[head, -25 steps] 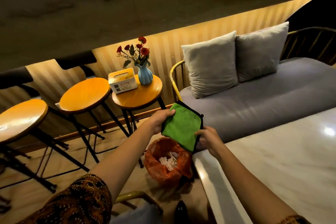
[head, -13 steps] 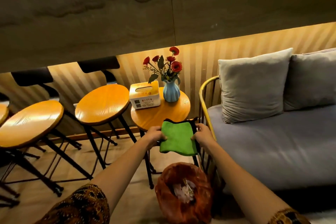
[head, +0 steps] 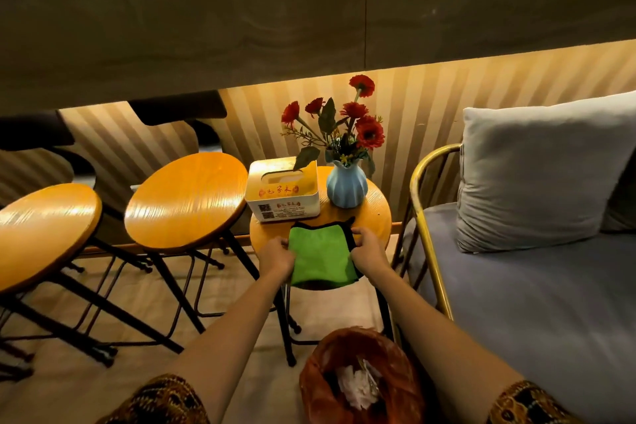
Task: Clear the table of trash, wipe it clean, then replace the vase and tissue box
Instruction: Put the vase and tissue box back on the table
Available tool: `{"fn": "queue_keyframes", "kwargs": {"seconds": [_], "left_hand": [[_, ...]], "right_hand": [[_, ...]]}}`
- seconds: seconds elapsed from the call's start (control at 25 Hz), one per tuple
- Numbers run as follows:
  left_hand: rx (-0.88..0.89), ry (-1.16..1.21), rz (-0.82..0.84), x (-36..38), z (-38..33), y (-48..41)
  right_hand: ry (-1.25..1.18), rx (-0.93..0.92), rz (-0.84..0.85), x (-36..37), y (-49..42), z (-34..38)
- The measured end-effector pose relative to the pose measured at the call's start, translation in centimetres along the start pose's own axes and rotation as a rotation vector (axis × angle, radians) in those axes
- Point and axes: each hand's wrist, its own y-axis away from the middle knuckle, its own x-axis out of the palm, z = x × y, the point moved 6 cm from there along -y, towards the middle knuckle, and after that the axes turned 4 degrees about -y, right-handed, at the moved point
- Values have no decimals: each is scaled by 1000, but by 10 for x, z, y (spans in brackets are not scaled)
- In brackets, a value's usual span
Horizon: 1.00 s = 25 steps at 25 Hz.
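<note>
A folded green cloth (head: pixel 321 256) with a black edge lies on the front of a round wooden stool (head: pixel 377 213). My left hand (head: pixel 277 256) pinches its left side and my right hand (head: pixel 368 251) pinches its right side. Behind the cloth on the same stool stand a white tissue box (head: pixel 282 191) and a light blue vase (head: pixel 346 184) with red flowers. Directly below, on the floor, is a bin lined with an orange bag (head: pixel 361 379) holding crumpled white trash.
Two more round wooden stools (head: pixel 186 196) (head: pixel 44 231) stand to the left on black metal legs. A grey sofa (head: pixel 537 299) with a gold frame and a grey cushion (head: pixel 537 175) fills the right. A striped wall panel runs behind.
Both hands carried the green cloth from above the bin and table edge over to the stool, where it now lies. The view swung left and the white table left the frame.
</note>
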Motion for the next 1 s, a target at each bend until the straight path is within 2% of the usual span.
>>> {"fn": "queue_keyframes", "kwargs": {"seconds": [0.08,0.2,0.4,0.6,1.0], "left_hand": [[60,-147,-97,-2,-6,0],[253,-274,-185,-2,-25,0],[479,-182,-121,15,-65,0],[527,-69,-27,40,-97,-5],[474,-72,58,70,-101,-5]], "right_hand": [[53,-11,-42,-3,-4,-2],[134,-25,-144,-19,-15,3],[142,-101,-262,-45,-50,38],[159,-189,-172,-29,-93,63],[52,-266,-253,-30,-99,77]]}}
